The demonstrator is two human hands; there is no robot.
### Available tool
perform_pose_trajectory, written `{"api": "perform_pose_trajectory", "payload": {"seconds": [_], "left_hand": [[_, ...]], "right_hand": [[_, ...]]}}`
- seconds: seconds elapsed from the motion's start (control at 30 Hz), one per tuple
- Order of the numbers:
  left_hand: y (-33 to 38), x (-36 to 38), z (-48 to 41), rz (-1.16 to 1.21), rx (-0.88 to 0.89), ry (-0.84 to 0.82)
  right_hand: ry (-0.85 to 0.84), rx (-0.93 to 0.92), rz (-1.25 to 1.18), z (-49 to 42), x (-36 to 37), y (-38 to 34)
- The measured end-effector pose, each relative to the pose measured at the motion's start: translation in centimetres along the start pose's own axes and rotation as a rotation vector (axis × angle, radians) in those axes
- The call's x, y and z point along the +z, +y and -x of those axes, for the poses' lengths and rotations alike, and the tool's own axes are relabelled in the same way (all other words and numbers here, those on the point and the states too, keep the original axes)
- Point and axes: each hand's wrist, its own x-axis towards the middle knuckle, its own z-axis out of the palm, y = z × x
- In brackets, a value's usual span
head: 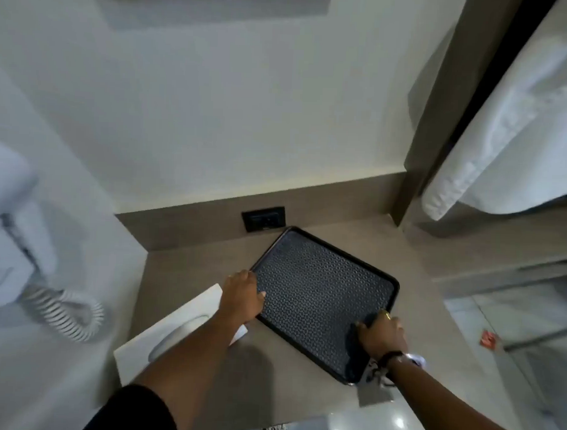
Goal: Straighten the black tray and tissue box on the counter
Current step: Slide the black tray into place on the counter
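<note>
A black patterned tray lies skewed on the grey-brown counter, one corner pointing at the back wall. My left hand grips its left rim, thumb on the tray's inside. At the tray's near right edge, my right hand holds the rim, fingers curled over it. A white tissue box with an oval slot sits at an angle to the left of the tray, partly hidden under my left forearm.
A black wall socket sits in the backsplash just behind the tray. A white hair dryer with a coiled cord hangs on the left wall. White fabric hangs at the right above a lower shelf.
</note>
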Motion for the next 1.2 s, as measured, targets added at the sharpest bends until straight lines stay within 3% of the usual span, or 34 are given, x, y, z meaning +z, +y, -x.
{"api": "perform_pose_trajectory", "payload": {"seconds": [0.2,0.53,0.83,1.2], "left_hand": [[-0.6,0.3,-4.9,0.101,-0.025,-0.075],[-1.5,1.1,-9.5,0.426,-0.155,-0.007],[1.7,0.3,-7.7,0.568,-0.380,-0.028],[5.3,2.8,0.0,0.488,-0.540,-0.061]], "right_hand": [[0.102,0.236,-0.263,-1.8,0.6,-1.4],[0.144,0.284,-0.269,-4.4,1.0,-0.3],[0.160,0.140,-0.161,-9.8,-3.6,0.0],[0.014,-0.123,0.000,-16.1,-6.7,-1.9]]}}
